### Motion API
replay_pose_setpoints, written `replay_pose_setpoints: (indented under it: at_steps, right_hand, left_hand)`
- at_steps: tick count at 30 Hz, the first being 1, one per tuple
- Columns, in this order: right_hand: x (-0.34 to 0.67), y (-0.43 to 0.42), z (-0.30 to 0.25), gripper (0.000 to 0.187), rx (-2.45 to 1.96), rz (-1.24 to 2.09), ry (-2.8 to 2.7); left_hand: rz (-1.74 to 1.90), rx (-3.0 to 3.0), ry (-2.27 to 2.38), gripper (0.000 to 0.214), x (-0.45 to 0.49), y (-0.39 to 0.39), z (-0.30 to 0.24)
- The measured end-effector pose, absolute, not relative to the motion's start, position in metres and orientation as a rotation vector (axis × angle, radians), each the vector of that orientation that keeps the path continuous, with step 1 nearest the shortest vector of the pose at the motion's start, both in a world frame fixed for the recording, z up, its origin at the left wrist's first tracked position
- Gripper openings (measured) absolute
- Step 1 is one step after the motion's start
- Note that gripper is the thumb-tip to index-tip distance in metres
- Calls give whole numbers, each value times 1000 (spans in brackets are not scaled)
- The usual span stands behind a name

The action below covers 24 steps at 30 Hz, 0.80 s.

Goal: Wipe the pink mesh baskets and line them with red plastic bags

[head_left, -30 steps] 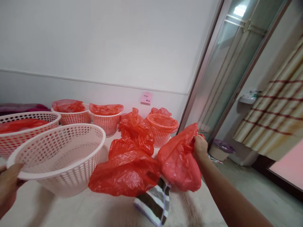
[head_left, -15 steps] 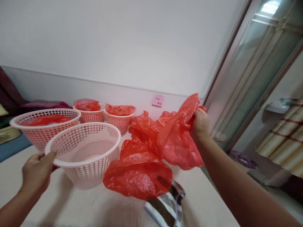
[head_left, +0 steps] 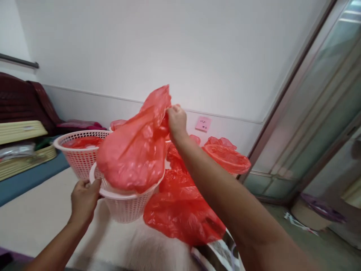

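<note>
My left hand (head_left: pixel 84 195) grips the near rim of a pale pink perforated plastic basket (head_left: pixel 126 205) standing on the white table (head_left: pixel 34 210). My right hand (head_left: pixel 176 120) is closed on the top of a red plastic bag (head_left: pixel 132 150), which hangs over the basket with its bottom inside the opening. More crumpled red bags (head_left: pixel 183 210) lie on the table just right of the basket, under my right forearm.
A wider basket lined in red (head_left: pixel 81 150) stands behind on the left, another lined basket (head_left: pixel 228 158) on the right. A pink sticky note (head_left: pixel 203 124) is on the wall. A striped cloth (head_left: pixel 222 252) lies at the table's front. A glass door (head_left: pixel 310 124) is at right.
My right hand has carried the red bag leftward and up, from beside the door to above the basket. The view has swung left; my left hand stays on the basket rim.
</note>
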State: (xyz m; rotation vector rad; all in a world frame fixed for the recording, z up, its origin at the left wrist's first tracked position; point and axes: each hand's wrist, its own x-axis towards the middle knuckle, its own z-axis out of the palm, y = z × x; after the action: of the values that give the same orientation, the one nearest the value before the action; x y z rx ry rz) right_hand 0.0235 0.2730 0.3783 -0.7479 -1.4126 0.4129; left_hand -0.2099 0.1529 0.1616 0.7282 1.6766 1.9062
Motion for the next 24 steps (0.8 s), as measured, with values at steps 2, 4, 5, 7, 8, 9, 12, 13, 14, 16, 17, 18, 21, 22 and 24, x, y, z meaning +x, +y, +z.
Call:
replay_pose_setpoints:
  at_steps: [2,4,5,7,8,9,12,13,14,16,17,18,21,22,24]
  right_hand:
    - [8,270,345,29,-903,469,-1448]
    - [2,268,319,29,-966,491,-1465]
    - [1,268,312,28,-981,493,-1468]
    - [3,270,306,27,-1005,480,-1477]
    - [4,272,307,26,-1017,467,-1486]
    - [5,272,309,26,-1027,453,-1504]
    - [1,269,310,25,-1047,424,-1632]
    - [-2,266,307,25,-1054,423,-1696]
    - [-5,262,301,25,-1064,427,-1765]
    - [-13,253,284,25,-1085,444,-1908]
    - [-17,248,273,24,-1096,455,-1976]
    - [-20,243,263,23,-1105,466,-2044]
    - [-28,231,233,17,-1118,494,-2237]
    - [-29,229,225,17,-1116,498,-2293]
    - [-33,226,212,19,-1106,497,-2383]
  left_hand:
    - [1924,730,1642,38,-210,152,161]
    - [1942,735,1623,38,-209,151,160]
    - [1946,738,1622,38,-208,150,160]
    - [1947,746,1637,39,-207,151,158]
    - [1945,751,1648,39,-206,151,157]
    - [1943,755,1656,39,-205,152,157]
    - [1937,761,1677,39,-202,153,156]
    - [1934,763,1679,39,-201,153,156]
    - [1932,762,1679,40,-199,153,156]
    - [1930,761,1678,41,-197,152,157]
    - [1930,762,1677,41,-196,151,158]
    - [1930,764,1678,40,-196,150,159]
    - [1924,771,1692,39,-195,148,161]
    - [1922,772,1704,39,-195,147,161]
    - [1914,775,1735,38,-195,147,161]
